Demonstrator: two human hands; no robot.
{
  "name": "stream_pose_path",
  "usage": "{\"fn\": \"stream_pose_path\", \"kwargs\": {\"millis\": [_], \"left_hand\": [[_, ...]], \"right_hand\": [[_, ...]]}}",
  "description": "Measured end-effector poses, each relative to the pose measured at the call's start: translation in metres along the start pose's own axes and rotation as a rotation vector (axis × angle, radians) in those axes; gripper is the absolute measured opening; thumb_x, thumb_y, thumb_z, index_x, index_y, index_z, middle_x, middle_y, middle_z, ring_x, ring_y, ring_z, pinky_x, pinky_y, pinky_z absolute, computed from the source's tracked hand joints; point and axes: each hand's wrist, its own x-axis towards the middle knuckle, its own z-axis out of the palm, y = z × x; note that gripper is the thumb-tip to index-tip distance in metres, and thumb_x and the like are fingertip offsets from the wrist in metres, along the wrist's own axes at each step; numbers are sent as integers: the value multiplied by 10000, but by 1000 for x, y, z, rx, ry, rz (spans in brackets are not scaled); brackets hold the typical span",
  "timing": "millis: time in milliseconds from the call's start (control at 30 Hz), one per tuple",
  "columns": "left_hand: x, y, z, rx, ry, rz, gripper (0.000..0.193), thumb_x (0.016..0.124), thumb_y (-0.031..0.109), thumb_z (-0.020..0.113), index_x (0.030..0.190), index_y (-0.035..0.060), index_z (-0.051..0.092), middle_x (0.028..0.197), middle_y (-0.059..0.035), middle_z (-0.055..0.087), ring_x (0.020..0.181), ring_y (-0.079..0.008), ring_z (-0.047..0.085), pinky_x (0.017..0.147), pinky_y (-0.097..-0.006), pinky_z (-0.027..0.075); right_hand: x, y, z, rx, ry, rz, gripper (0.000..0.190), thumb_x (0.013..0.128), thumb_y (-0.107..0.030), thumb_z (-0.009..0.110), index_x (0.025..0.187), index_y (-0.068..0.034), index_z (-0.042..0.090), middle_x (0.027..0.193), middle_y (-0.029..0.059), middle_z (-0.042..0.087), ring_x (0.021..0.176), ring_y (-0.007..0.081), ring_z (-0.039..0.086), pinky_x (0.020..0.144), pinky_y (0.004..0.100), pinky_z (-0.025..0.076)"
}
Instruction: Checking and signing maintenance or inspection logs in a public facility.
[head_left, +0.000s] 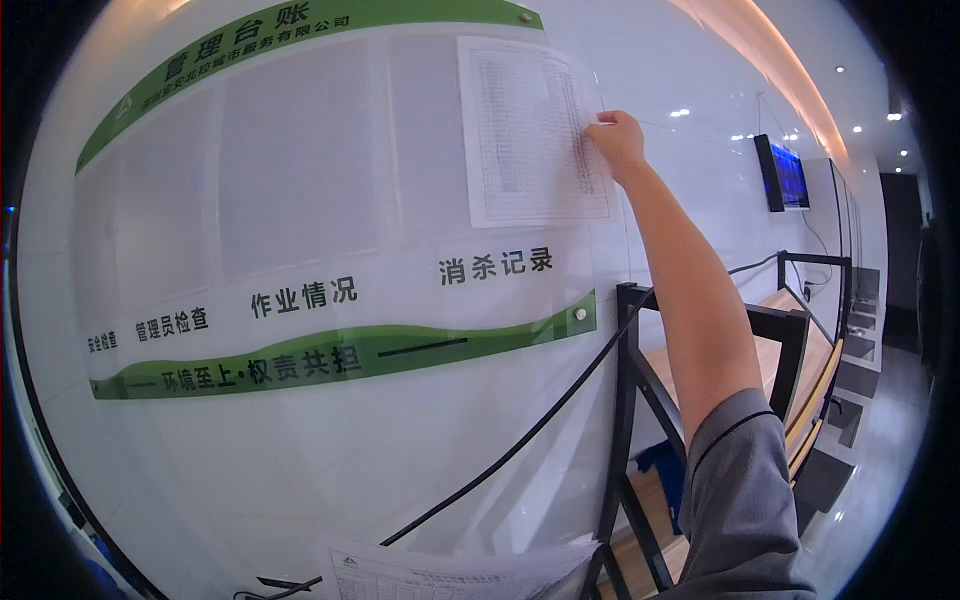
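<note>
My right hand (619, 142) pinches the right edge of a printed form sheet (525, 135) between thumb and fingers. That sheet lies against the right-hand part of a white and green wall board (300, 150); whether it is inside a clear pocket there, I cannot tell. The other board panels show pale, plain faces. My left hand is out of view. At the bottom of the picture another printed sheet (465, 574) is partly visible, its lower part cut off.
A black metal-framed rack (626, 390) with wood shelves stands right of the board, a blue item (664, 472) on it. A black cable (517, 450) slants across the tiled wall. Farther right are a wall screen (786, 174) and a row of grey basins (847, 416).
</note>
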Motion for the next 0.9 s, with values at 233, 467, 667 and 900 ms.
{"fn": "stream_pose_path", "kwargs": {"millis": [233,467,667,900], "left_hand": [[26,29,29,65,-80,-275,145,875,-36,728,977,32,651,966,-20,693,863,-112,602,777,-278,485],[50,15,58,159,-388,-405,118,897,39,712,990,-34,709,925,-7,687,838,-100,581,738,-278,477],[54,-13,79,146,-696,-493,170,918,57,698,1056,-42,707,957,-22,695,864,-102,593,770,-271,482],[16,-18,124,-13,-859,-566,195,920,38,702,1098,-40,684,1028,-39,694,935,-116,600,822,-279,487]], "right_hand": [[25,-27,-57,-266,147,-184,300,792,-80,641,1082,-21,695,956,149,724,943,272,689,812,409,537],[12,-97,-141,-215,-111,-174,334,828,-51,635,1154,15,651,996,187,704,977,277,684,845,417,545],[-27,-121,-230,-84,-101,-36,412,898,-19,606,1295,75,549,1099,249,673,1001,290,692,856,434,585],[-91,-158,-358,6,-202,210,361,961,-58,606,1291,76,544,1020,214,669,885,194,724,787,307,621]]}}
